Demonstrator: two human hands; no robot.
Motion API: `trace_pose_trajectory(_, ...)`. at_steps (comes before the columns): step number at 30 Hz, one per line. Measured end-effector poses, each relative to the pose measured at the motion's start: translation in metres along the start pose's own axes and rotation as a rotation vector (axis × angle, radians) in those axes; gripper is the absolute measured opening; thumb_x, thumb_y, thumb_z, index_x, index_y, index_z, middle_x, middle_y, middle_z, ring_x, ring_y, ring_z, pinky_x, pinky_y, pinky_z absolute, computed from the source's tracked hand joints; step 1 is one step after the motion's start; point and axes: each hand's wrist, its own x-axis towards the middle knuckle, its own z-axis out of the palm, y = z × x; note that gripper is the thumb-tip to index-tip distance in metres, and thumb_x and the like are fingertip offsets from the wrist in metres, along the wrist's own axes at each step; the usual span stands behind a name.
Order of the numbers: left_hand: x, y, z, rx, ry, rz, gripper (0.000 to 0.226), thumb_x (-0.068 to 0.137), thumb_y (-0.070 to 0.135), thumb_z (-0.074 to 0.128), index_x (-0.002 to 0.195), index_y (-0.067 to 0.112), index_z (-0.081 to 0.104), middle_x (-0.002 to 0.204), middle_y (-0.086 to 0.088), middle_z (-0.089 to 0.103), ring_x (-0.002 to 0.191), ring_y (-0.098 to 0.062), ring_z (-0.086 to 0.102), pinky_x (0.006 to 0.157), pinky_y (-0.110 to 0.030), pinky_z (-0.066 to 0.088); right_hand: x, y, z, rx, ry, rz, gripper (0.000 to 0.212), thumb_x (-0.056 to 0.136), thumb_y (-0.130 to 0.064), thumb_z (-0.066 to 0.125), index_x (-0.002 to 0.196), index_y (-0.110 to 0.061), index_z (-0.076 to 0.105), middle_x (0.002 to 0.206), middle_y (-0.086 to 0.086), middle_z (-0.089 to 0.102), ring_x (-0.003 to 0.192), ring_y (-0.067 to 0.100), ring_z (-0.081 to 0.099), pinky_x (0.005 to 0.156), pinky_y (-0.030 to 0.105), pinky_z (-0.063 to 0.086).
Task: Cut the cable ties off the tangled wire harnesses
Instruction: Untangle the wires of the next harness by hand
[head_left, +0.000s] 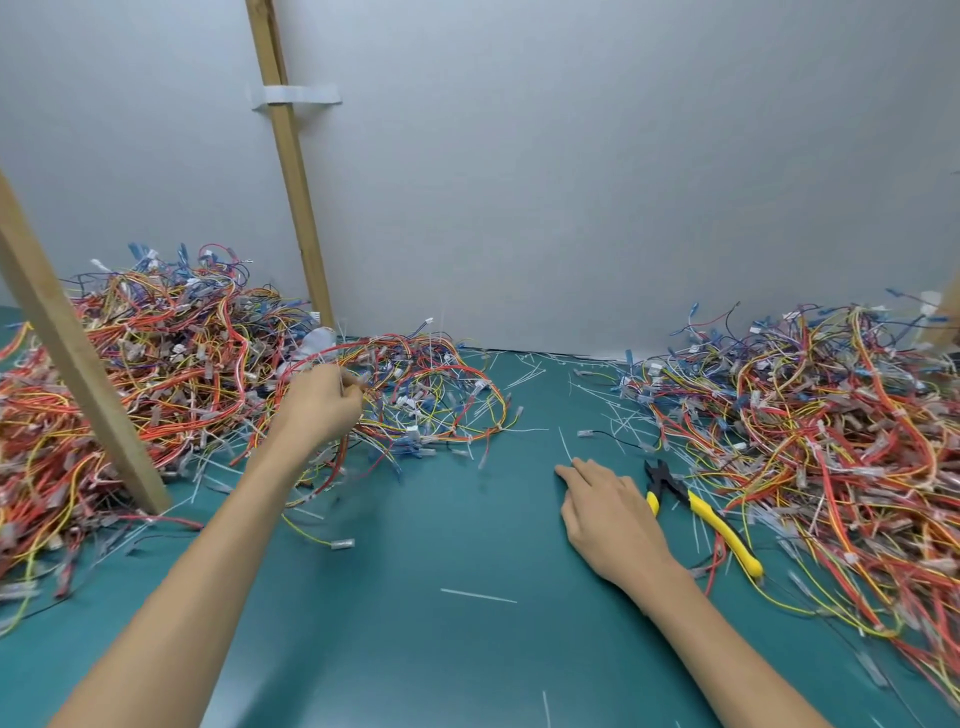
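A big pile of tangled red, orange, yellow and blue wire harnesses (171, 364) covers the left of the teal table (441, 530). My left hand (319, 408) grips a bundle of these wires (415, 395) at the pile's right edge, fingers curled round them. A second heap of harnesses (810, 431) lies on the right. Yellow-handled cutters (701, 512) lie on the table beside that heap. My right hand (605, 512) rests flat on the table just left of the cutters, fingers straight and holding nothing.
Two wooden posts stand on the left, one (78, 364) slanting in front of the pile, another (293, 171) against the grey back wall. Cut white tie pieces (478, 596) lie scattered over the table's middle and back.
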Motion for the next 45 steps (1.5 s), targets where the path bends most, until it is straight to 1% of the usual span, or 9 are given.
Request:
trace_pose_trajectory(11,0.012,0.111,-0.099,-0.270,0.407,0.484,0.019,0.097,0.018,0.052,0.105,0.014,0.069,0.083,-0.001,0.069,0.078,-0.015,0.061,0.070,-0.025,0.043,0.001,0.001,0.000,0.043,0.018,0.003,0.042,0.102,-0.025,0.032,0.143,-0.020,0.040,0.144,0.001,0.046,0.136,0.020,0.038,0.106,0.035,0.031)
trace_pose_trajectory(20,0.014,0.185,-0.093,-0.435,0.086,0.579,0.013,0.092,0.018,0.057,0.092,0.016,0.071,0.073,0.005,0.070,0.045,-0.001,0.052,0.043,-0.017,0.043,0.000,0.002,-0.001,0.094,0.031,-0.018,0.041,0.103,-0.027,0.031,0.142,-0.022,0.044,0.142,-0.001,0.050,0.134,0.019,0.039,0.106,0.035,0.030)
trace_pose_trajectory(27,0.011,0.211,-0.030,-0.712,-0.163,0.420,0.026,0.089,0.016,0.070,0.111,0.003,0.062,0.083,-0.009,0.065,0.054,-0.011,0.062,0.045,-0.023,0.053,-0.014,-0.009,-0.027,0.811,0.437,-0.080,0.035,0.093,-0.049,0.047,0.105,-0.027,0.071,0.103,-0.028,0.061,0.110,0.002,0.051,0.096,0.021,0.037)
trace_pose_trajectory(32,-0.006,0.211,0.018,-0.930,-0.296,0.284,0.051,0.087,0.009,0.072,0.129,0.002,0.044,0.078,-0.005,0.059,0.060,-0.019,0.066,0.059,-0.037,0.062,-0.018,-0.038,-0.026,1.081,0.241,0.007,0.040,0.077,-0.061,0.066,0.108,-0.036,0.067,0.086,-0.014,0.066,0.081,0.001,0.057,0.073,0.012,0.040)
trace_pose_trajectory(35,-0.022,0.201,0.040,-0.996,-0.457,0.278,0.054,0.090,0.009,0.067,0.136,0.002,0.040,0.093,-0.011,0.060,0.067,-0.018,0.069,0.064,-0.034,0.062,-0.015,-0.037,-0.025,1.317,0.117,0.077,0.009,0.088,-0.032,0.073,0.085,-0.023,0.071,0.064,-0.007,0.066,0.058,0.007,0.057,0.059,0.016,0.042)
trace_pose_trajectory(37,-0.031,0.189,0.049,-0.970,-0.511,0.290,0.055,0.091,0.015,0.066,0.138,0.002,0.041,0.117,-0.014,0.058,0.080,-0.022,0.071,0.069,-0.035,0.062,-0.015,-0.030,-0.025,1.380,0.096,0.127,0.017,0.094,-0.020,0.065,0.080,-0.011,0.069,0.062,-0.002,0.066,0.056,0.014,0.058,0.051,0.019,0.042)
trace_pose_trajectory(40,-0.042,0.150,0.059,-0.702,-0.189,0.331,0.041,0.093,0.029,0.064,0.129,0.012,0.053,0.122,-0.003,0.060,0.079,-0.008,0.070,0.070,-0.025,0.059,-0.014,-0.021,-0.028,1.448,0.085,0.197,0.019,0.099,-0.018,0.057,0.086,-0.006,0.067,0.066,0.000,0.069,0.062,0.016,0.062,0.045,0.023,0.042)
trace_pose_trajectory(43,-0.059,0.093,0.066,-0.502,0.140,0.323,0.018,0.096,0.036,0.057,0.095,0.019,0.062,0.092,0.006,0.066,0.071,0.004,0.061,0.068,-0.017,0.046,-0.013,-0.014,-0.030,1.545,0.091,0.233,0.020,0.100,-0.019,0.054,0.087,-0.011,0.066,0.070,0.002,0.070,0.065,0.018,0.064,0.043,0.021,0.042)
trace_pose_trajectory(45,-0.071,0.054,0.074,-0.401,0.122,0.205,0.038,0.096,0.047,0.049,0.073,0.018,0.059,0.062,0.005,0.064,0.057,-0.010,0.065,0.059,-0.024,0.042,-0.012,-0.011,-0.030,1.652,0.065,0.212,0.018,0.096,-0.027,0.057,0.085,-0.016,0.066,0.074,0.003,0.070,0.067,0.016,0.066,0.044,0.020,0.041)
